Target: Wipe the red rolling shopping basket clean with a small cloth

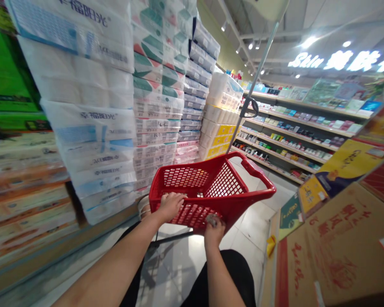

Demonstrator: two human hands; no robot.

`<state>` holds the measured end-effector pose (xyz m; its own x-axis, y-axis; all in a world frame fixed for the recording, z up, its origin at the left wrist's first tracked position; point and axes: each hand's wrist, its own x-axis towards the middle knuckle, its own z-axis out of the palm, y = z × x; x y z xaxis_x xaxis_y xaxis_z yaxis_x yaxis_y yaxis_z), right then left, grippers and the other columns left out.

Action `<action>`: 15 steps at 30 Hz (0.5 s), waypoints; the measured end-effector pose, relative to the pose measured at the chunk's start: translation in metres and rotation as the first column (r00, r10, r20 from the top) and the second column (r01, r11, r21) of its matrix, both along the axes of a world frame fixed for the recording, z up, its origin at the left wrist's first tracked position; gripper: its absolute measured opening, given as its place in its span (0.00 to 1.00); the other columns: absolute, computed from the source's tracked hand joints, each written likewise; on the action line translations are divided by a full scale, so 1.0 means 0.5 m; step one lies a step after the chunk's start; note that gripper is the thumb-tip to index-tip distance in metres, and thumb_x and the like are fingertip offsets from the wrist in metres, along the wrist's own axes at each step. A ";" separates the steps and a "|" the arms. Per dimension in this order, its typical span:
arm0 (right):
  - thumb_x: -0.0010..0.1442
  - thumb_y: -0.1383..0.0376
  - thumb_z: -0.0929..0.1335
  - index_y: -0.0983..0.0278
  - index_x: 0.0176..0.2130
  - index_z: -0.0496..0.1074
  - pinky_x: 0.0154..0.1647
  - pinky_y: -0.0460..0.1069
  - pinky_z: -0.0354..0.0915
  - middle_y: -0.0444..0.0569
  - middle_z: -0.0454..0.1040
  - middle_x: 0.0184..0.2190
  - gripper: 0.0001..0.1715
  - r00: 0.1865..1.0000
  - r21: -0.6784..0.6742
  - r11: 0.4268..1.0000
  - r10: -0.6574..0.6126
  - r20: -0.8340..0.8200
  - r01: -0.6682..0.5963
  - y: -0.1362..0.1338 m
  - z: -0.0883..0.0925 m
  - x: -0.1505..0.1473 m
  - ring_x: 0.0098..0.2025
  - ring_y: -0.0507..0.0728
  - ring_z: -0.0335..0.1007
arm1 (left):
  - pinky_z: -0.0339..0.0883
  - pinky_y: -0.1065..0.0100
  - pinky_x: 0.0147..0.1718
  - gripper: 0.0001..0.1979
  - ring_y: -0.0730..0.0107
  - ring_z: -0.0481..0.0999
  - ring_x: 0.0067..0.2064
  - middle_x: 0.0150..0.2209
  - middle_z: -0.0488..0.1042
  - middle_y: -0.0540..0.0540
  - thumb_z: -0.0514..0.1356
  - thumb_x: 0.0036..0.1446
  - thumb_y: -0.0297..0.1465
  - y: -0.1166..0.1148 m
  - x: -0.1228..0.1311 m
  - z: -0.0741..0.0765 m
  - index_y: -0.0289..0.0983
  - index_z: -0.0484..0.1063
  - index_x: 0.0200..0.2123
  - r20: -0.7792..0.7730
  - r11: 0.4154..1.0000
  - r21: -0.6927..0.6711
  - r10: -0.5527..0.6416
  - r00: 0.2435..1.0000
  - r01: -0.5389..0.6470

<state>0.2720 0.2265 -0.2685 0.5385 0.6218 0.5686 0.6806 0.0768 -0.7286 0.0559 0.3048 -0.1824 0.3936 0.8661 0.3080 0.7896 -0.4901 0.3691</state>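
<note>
A red plastic shopping cart [192, 194] with perforated walls stands at an angle before me. Its basket looks bare inside, and its handle [259, 175] points to the right. My left hand [172, 206] lies over the near rim with its fingers curled round the edge. Lower on the same side, my right hand [215, 228] is closed on a small crumpled grey cloth [213, 219], which is against or very close to the basket's outer wall. Exactly how the cloth meets the wall cannot be made out.
Tall stacks of toilet paper packs [99, 128] rise on the left. Cardboard boxes [345, 238] line the right side. Behind the cart, shelves [288, 123] hold small packaged goods. A metal pole [254, 81] stands beyond the basket, above the tiled floor [248, 224].
</note>
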 end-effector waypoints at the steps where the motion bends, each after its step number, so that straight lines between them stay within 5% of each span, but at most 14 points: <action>1: 0.53 0.69 0.62 0.64 0.41 0.72 0.49 0.54 0.65 0.57 0.65 0.46 0.16 1.000 0.027 1.000 -0.005 -0.019 0.006 0.000 0.004 -0.008 0.48 0.63 0.67 | 0.54 0.60 0.51 0.17 0.64 0.67 0.49 0.48 0.76 0.49 0.46 0.65 0.35 0.000 0.000 -0.001 0.47 0.71 0.50 0.000 1.000 -0.003 0.001 1.000 -0.001; 3: 0.54 0.69 0.63 0.63 0.44 0.72 0.53 0.55 0.63 0.58 0.64 0.48 0.17 0.998 0.075 0.997 0.019 -0.053 -0.015 -0.001 0.010 -0.026 0.52 0.63 0.65 | 0.54 0.59 0.51 0.17 0.63 0.67 0.50 0.47 0.76 0.49 0.47 0.65 0.35 0.001 0.000 -0.001 0.47 0.72 0.50 -0.002 1.000 -0.005 0.006 1.000 -0.006; 7: 0.54 0.71 0.63 0.63 0.46 0.71 0.52 0.54 0.66 0.58 0.64 0.50 0.19 0.960 -0.016 0.960 0.280 0.013 -0.279 0.001 0.007 -0.056 0.51 0.61 0.67 | 0.54 0.59 0.51 0.17 0.63 0.67 0.50 0.48 0.76 0.50 0.46 0.66 0.35 -0.001 -0.002 0.003 0.47 0.71 0.50 -0.001 1.000 -0.003 0.008 1.000 -0.008; 15: 0.55 0.74 0.62 0.62 0.51 0.69 0.53 0.52 0.67 0.58 0.63 0.53 0.24 0.895 0.013 0.911 0.403 0.189 -0.413 0.003 0.001 -0.079 0.56 0.59 0.65 | 0.53 0.59 0.50 0.17 0.63 0.67 0.51 0.49 0.76 0.50 0.46 0.66 0.36 -0.005 -0.001 0.010 0.48 0.71 0.50 -0.032 0.999 -0.007 0.033 0.999 -0.033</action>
